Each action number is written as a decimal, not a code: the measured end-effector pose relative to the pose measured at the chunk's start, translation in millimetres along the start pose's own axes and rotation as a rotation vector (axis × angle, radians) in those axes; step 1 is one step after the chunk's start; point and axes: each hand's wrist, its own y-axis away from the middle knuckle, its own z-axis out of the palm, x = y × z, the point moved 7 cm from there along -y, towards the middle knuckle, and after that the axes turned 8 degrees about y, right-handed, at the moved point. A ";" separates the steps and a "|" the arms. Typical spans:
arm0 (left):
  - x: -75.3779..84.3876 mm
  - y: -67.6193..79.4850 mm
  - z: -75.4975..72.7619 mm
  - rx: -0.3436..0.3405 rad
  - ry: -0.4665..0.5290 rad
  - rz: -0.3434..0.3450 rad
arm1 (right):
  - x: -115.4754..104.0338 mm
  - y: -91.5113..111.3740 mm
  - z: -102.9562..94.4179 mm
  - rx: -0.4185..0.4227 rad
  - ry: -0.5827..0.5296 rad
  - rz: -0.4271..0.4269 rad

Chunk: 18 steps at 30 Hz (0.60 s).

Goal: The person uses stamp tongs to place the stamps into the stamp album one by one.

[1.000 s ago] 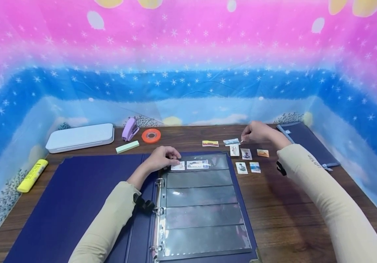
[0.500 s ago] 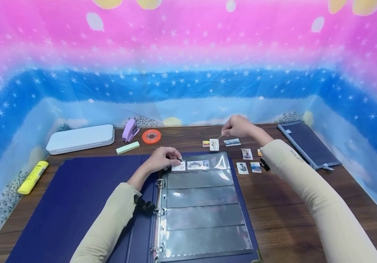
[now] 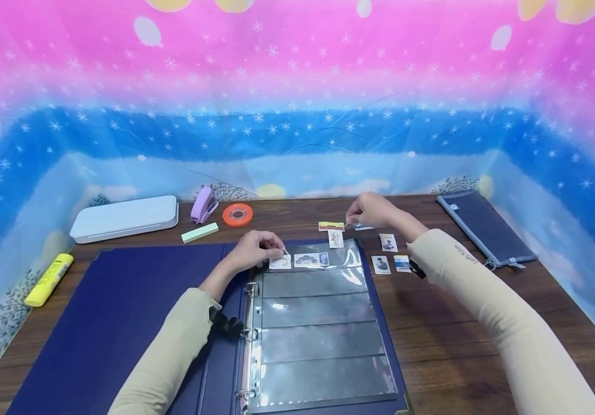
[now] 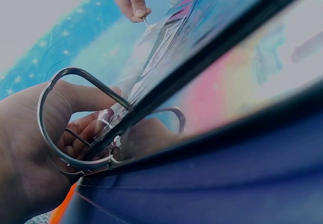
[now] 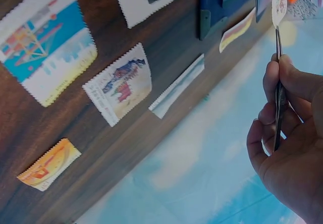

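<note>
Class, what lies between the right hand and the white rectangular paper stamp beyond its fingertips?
Slim dark metal tweezers held by the right hand, tip at the stamp: right wrist view.

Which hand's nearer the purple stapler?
Left. The left hand is at the binder page, in front and right of the purple stapler; the right hand, pinching tweezers, is farther right.

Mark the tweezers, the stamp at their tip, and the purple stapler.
Tweezers [image 5: 280, 95]: right wrist view, middle of the shaft.
Stamp [image 5: 279, 3]: right wrist view, middle of its face.
Stapler [image 3: 203, 204]: head view, middle of its purple body.
</note>
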 end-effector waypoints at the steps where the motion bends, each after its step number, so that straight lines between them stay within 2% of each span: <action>1: -0.4 0.0 -0.2 0.001 -0.001 0.001 | -0.4 1.1 1.0 0.001 0.003 -0.005; 9: -34.4 -16.7 -1.3 0.020 -0.008 -0.009 | 1.2 6.6 8.6 -0.012 0.007 -0.008; 18: -38.2 -17.4 -2.1 0.017 0.001 -0.012 | 1.9 9.5 15.0 -0.050 0.008 -0.029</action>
